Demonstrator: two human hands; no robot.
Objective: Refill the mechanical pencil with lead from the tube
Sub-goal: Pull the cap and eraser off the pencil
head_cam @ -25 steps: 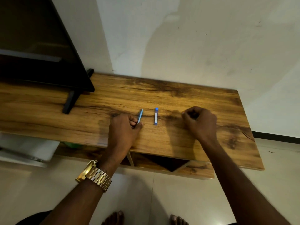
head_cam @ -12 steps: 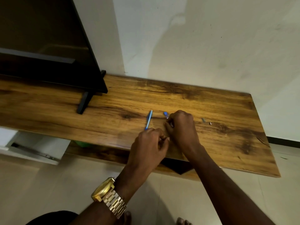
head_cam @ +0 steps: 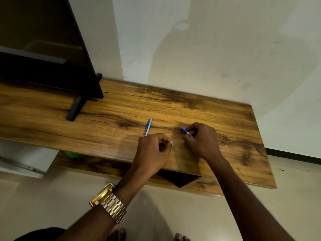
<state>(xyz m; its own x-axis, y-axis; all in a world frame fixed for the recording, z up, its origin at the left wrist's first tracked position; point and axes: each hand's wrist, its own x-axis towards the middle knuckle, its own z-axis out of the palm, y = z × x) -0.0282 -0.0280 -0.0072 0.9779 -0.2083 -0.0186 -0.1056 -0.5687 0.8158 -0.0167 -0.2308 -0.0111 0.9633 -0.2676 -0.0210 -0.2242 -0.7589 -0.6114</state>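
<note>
Since half a second ago, both hands have drawn apart; the right hand (head_cam: 202,140) has shifted rightward and carries the lead tube (head_cam: 187,132) with it, while the mechanical pencil (head_cam: 148,127) has stayed where it lay.

Head view, itemised:

- Right hand: fingers curled closed around the lead tube, knuckles up, resting on or just above the wooden tabletop (head_cam: 191,108). Blue cap end of the tube protrudes from the thumb side, pointing up-left; pale body mostly hidden in the grip.
- Left hand (head_cam: 153,152): loosely fisted, thumb pressed to forefinger, near the front edge of the tabletop. Whether anything is pinched there cannot be told. Gold wristwatch (head_cam: 108,202) on its wrist.
- Mechanical pencil: light blue, lying flat on the tabletop just beyond the left hand's knuckles, slightly tilted, its near end at the hand; touching or just apart cannot be told. Left of the right hand.
- Television (head_cam: 43,49): dark screen, far left of both hands, its black stand foot (head_cam: 76,108) on the tabletop.
- Bare toes (head_cam: 118,234): bottom edge, on the tiled floor.
</note>
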